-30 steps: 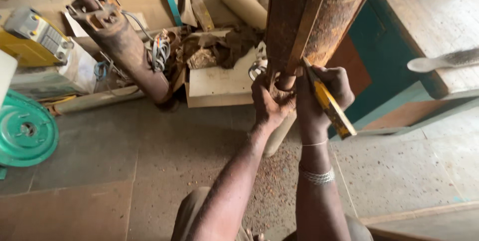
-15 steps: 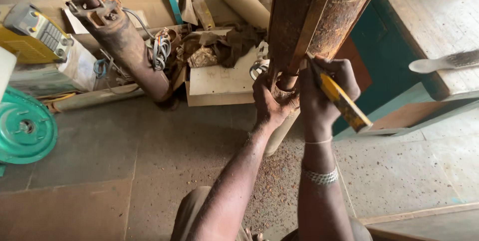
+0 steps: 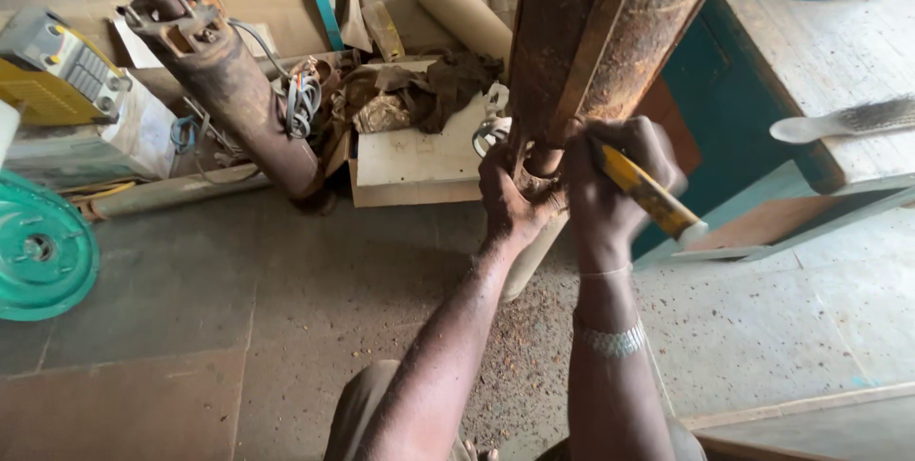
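Hands are working at the lower end of a rusty upright pipe (image 3: 610, 32): left hand (image 3: 510, 199) is gripping its base, right hand (image 3: 610, 184) is clenching a yellow-handled tool (image 3: 648, 194) beside it, above the concrete floor (image 3: 286, 280).

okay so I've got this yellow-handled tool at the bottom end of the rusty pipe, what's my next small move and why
Probably keep the left hand braced on the rusty pipe and work the yellow-handled tool in the right hand a little further at the pipe's lower end: both hands sit there, and rust crumbs litter the floor below.
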